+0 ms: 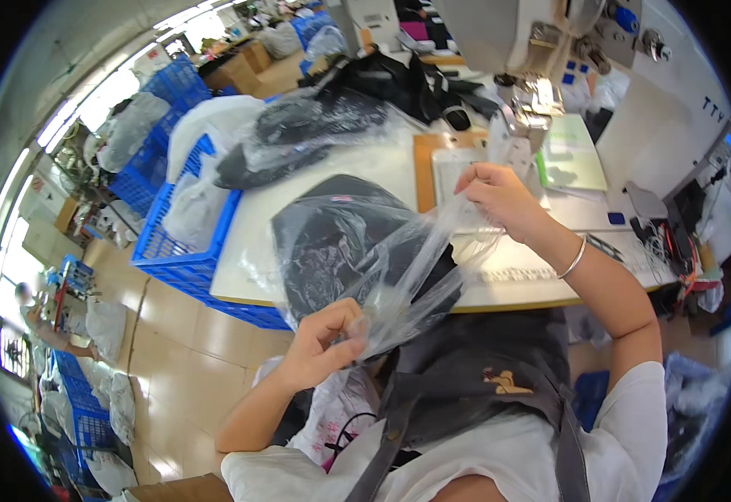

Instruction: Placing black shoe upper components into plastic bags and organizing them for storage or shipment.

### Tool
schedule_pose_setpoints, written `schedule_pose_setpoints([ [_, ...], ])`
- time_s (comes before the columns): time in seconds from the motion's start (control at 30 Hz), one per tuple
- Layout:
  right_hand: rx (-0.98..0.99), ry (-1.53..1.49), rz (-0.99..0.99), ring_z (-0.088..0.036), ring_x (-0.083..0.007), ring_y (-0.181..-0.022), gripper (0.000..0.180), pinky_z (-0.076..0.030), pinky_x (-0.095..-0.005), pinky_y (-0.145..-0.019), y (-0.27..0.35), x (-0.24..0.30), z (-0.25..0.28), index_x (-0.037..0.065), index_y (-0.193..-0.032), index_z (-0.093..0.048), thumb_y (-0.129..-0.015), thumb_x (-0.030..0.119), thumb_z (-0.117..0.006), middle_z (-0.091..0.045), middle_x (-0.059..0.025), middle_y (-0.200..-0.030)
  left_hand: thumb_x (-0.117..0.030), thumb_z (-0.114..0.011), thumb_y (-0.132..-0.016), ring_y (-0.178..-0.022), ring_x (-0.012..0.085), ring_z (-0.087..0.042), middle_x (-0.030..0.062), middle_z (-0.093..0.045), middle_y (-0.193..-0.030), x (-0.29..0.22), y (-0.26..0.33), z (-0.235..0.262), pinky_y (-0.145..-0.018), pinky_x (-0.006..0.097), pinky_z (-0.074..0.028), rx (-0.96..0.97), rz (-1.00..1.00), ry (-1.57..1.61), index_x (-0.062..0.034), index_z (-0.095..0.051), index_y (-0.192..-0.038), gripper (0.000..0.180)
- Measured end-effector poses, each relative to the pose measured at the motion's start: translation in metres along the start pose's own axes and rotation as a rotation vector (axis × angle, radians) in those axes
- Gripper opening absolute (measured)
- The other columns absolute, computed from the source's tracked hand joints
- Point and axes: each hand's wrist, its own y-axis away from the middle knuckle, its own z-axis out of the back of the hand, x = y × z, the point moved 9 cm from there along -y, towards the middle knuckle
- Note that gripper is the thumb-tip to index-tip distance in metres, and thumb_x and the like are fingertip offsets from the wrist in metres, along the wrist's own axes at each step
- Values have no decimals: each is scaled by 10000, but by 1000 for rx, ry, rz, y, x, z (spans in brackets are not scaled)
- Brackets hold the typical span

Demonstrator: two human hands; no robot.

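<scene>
Clear plastic, thin and crinkled, stretched in a slanting line across the middle of the frame: the bag (407, 268) ran from the left hand (328, 339) at lower centre up to the right hand (499, 197) at upper right of centre. Its long axis lay along that diagonal, lower left to upper right. Both hands were pinched shut on it, the left gripping the lower end between thumb and fingers, the right nipping the upper edge with its fingertips, a bangle (573, 259) on that wrist. Neither was nearer; each held its own end.

Behind the film, toward centre left, a dark garment (332, 234) lay on the white table (382, 163), partly wrapped in more plastic. Whether the stretched bag was joined to that wrapping or simply lay across it, I could not tell; the layers ran together. Another bagged dark piece (299, 134) sat farther up the table, and a blue crate (190, 243) stood at the table's left edge.

The bag's mouth was hard to make out, and the sewing machine (541, 42) at the top was cut off by the rim.
</scene>
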Motion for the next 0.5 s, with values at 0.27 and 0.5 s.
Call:
schedule_pose_setpoints([
  [0.27, 149, -933, -434, -562, -106, -672, 273, -448, -222, -560, 67, -82, 27, -50, -1048, -544, -782, 3, -518, -604, -56, -798, -173, -833, -580, -1146, 357, -449, 213, -387, -1309, 2, -15, -27, -957, 418, -354, -312, -311, -783, 3, -346, -1264, 858],
  [0.5, 232, -288, 8, -540, -125, -920, 449, -455, -266, -826, 67, -59, 33, 21, -1207, -503, -782, 53, -645, -544, -34, -966, -58, -631, -737, -1215, 381, -417, 180, -510, -1257, -15, -22, -55, -1020, 482, -273, -1, -433, -801, -63, -603, -1046, 311],
])
